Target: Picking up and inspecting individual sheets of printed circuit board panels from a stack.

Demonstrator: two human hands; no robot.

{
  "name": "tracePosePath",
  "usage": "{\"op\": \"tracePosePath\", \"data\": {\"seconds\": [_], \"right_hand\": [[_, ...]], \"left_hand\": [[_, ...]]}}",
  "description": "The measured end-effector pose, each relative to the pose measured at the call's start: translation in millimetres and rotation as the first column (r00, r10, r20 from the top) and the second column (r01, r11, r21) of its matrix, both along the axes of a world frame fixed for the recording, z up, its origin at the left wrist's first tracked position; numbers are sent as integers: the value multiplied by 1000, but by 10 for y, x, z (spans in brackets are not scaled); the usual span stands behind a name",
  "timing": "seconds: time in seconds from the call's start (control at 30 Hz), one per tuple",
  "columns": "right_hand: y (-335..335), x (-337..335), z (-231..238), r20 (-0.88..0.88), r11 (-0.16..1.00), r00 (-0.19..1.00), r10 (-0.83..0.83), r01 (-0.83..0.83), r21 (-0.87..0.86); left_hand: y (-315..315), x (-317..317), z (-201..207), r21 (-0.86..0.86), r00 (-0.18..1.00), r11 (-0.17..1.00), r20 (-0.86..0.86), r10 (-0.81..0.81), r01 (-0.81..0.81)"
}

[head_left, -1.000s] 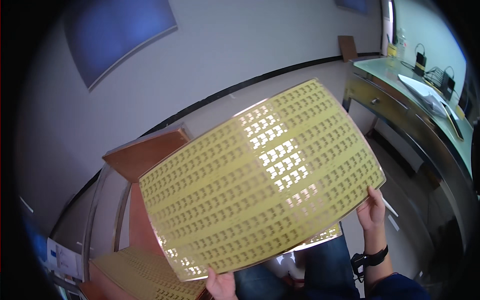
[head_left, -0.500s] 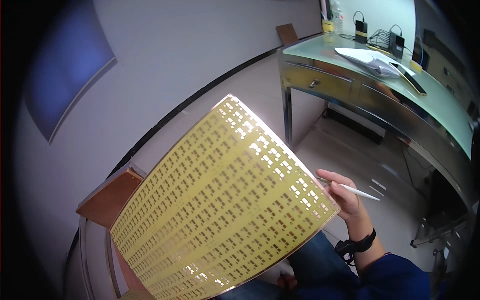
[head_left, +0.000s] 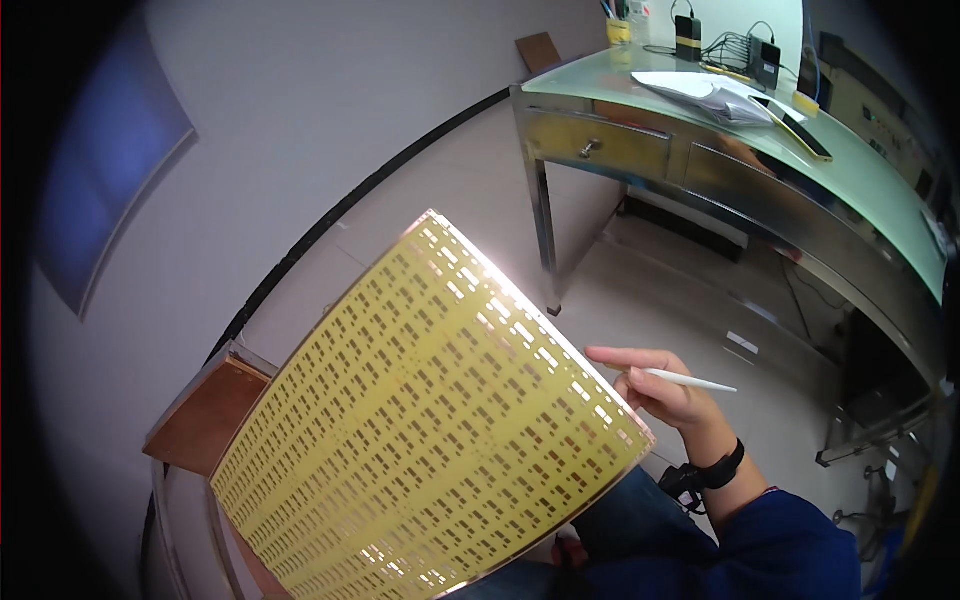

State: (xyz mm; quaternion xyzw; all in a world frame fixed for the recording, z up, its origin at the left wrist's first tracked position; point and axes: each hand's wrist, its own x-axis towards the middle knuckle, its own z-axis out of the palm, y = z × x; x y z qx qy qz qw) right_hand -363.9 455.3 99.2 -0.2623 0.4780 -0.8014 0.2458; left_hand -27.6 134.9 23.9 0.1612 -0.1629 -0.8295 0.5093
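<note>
A large yellow-green circuit board panel [head_left: 410,400] with rows of copper pads and a copper rim stands tilted in front of me. My right hand [head_left: 662,388] is at the panel's right corner, its index finger stretched along the edge. The same hand grips a slim white pen-shaped tool [head_left: 695,381], whose tapered end points right; its other end is hidden in the fingers. Whether the fingers also bear the panel's weight cannot be told. My left hand is out of sight.
A brown copper-coloured board [head_left: 205,410] stands behind the panel at left, by a metal frame [head_left: 185,520]. A glass-topped metal desk [head_left: 600,85] at upper right carries papers [head_left: 705,98], a phone [head_left: 800,130] and black adapters with cables [head_left: 762,62]. Another brown board [head_left: 538,52] leans behind it.
The bright reflections on the panel have shifted, and its tilt looks slightly different. My right index finger has straightened along the edge. The whole view has turned a little, moving the desk left and up.
</note>
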Motion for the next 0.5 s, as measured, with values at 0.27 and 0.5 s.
{"op": "tracePosePath", "data": {"seconds": [0.27,0.5], "right_hand": [[159,11,48,-198,898,935,295,-201,391],[188,8,28,-233,881,909,346,-230,413]], "left_hand": [[-8,38,-230,-471,889,877,358,285,-91],[47,16,-196,-589,823,806,428,375,-61]]}}
